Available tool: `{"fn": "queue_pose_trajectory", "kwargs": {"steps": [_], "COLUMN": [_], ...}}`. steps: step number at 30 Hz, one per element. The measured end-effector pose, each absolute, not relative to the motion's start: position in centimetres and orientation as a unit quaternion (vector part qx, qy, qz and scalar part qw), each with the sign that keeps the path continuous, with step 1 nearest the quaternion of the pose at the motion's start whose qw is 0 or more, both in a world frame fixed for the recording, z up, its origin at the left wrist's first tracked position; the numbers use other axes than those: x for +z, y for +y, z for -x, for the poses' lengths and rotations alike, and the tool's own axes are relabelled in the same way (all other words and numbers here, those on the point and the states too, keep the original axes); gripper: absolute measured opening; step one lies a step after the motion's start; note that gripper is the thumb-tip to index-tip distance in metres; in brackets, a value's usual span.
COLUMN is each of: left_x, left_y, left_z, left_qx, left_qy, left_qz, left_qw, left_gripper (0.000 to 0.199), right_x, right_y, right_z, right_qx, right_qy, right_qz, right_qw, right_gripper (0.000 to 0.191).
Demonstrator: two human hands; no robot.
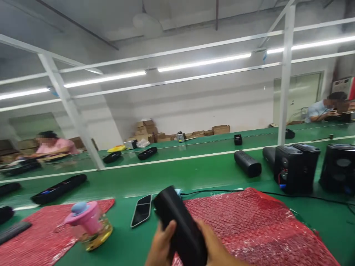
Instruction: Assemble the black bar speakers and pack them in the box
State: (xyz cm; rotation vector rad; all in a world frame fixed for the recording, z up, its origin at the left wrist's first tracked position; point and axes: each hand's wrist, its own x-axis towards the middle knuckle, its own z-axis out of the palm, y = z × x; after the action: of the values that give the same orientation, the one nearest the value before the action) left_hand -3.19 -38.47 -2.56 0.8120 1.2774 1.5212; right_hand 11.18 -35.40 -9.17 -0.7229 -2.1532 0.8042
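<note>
Between my two hands I hold a black, elongated speaker-like case [181,225], tilted over the front edge of the work surface and a little blurred. My left hand [162,242] grips its left side, thumb on the near face. Along the right side, my right hand [212,242] is wrapped, its fingers partly hidden behind the case. Beneath and right of it lies a sheet of red bubble wrap [249,218]. A phone [141,210] rests just left of the case.
A pink-lidded cup [88,225] stands on more red bubble wrap [47,236]. Black speaker boxes [291,168] and a black case [247,163] are at right. A black cable [222,191] crosses the table. Co-workers sit at far left [55,144] and far right [318,111].
</note>
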Motion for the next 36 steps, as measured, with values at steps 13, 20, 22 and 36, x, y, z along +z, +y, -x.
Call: {"fn": "queue_pose_trajectory", "kwargs": {"steps": [13, 20, 22, 36], "left_x": [-8.4, -9.6, -9.3, -8.9], "left_y": [-31.4, -35.5, -35.5, -32.4], "left_z": [-5.2, -7.6, -7.4, -0.4], "left_qx": [0.573, 0.511, 0.503, 0.440], "left_qy": [0.323, 0.289, 0.279, 0.196], "left_qz": [-0.352, -0.443, -0.436, -0.324], "left_qw": [0.666, 0.677, 0.692, 0.814], "left_gripper": [0.128, 0.145, 0.147, 0.049], "right_x": [-13.9, -11.3, -10.8, -7.9], "right_y": [-33.0, -37.7, -37.8, -36.2], "right_z": [-21.4, -21.8, -22.4, -25.3], "right_qx": [0.581, 0.608, 0.602, 0.844], "right_qy": [-0.615, -0.559, -0.579, -0.264], "right_qz": [0.275, 0.356, 0.357, 0.272], "right_qw": [0.457, 0.438, 0.418, 0.379], "right_gripper": [0.103, 0.104, 0.104, 0.056]}}
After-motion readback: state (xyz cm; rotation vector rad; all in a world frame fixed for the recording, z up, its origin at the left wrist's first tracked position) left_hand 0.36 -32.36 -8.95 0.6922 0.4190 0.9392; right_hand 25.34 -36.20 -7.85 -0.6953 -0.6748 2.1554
